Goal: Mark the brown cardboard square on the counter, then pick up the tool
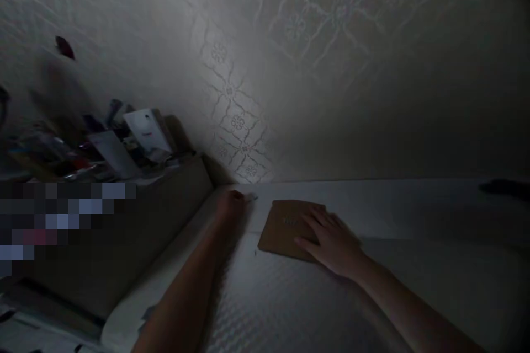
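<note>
A flat brown rectangular piece (285,229), like a kraft-paper notebook or envelope, lies on the white surface against the wall; faint pale markings show at its middle. My right hand (331,237) rests flat on its right side, fingers spread. To the left of the brown piece, my left hand (230,207) is closed near the wall, its fingertips together by a small thin light-coloured bit (252,197). Dim light hides whether the fingers pinch that bit or something else.
A dark grey cabinet side (178,198) rises at the left, its top crowded with a white box (144,127) and several blurred small items. Patterned wallpaper (331,94) covers the wall behind. Quilted white fabric (265,303) spreads in front. A dark object (503,188) lies at far right.
</note>
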